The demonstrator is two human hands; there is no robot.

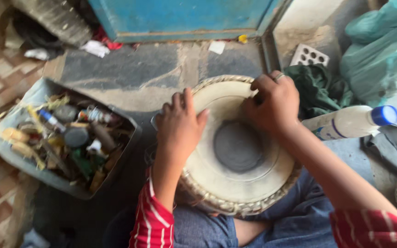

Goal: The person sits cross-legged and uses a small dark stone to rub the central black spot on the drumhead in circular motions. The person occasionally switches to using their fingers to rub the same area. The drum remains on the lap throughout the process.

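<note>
- Two red striped sleeves (155,220) are nearest, over blue trousers.
- One drum (237,147) rests on the lap.
- Left hand (178,126) lies on its skin, fingers together.
- Right hand (274,103) pinches the far rim.
- One white bottle (350,121), one tool box (63,138).

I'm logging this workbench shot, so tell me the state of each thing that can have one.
Drum: upright in the lap, skin facing up.
Left hand: flat on the drum's rim.
Right hand: fingers curled on the far rim.
White bottle: lying down, blue cap on.
Grey box: open, full of tools.
</note>
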